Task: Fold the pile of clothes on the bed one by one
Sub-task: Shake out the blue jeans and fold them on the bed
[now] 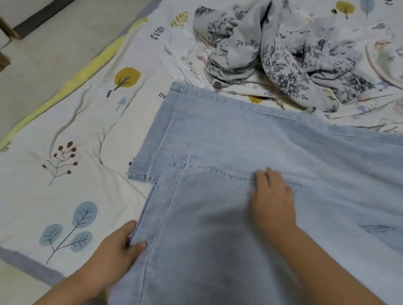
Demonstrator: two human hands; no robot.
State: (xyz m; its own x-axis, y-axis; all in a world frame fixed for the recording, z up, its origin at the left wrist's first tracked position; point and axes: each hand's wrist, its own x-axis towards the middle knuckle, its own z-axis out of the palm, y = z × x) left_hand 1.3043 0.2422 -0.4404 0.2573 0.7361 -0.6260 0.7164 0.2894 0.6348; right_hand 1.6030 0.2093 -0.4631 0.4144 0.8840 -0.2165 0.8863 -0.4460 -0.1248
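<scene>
A single wide-angle camera worn on the person's head looks forward and steeply down across a bed, close enough that both forearms enter from the near edge of the frame. The left hand and right hand sit in the near centre, on pale denim jeans that fill the near right. A heap of crumpled clothes lies at the far side. Bare floor runs along the far left. The wide lens bends straight lines near the frame's edges. No second view is given.
</scene>
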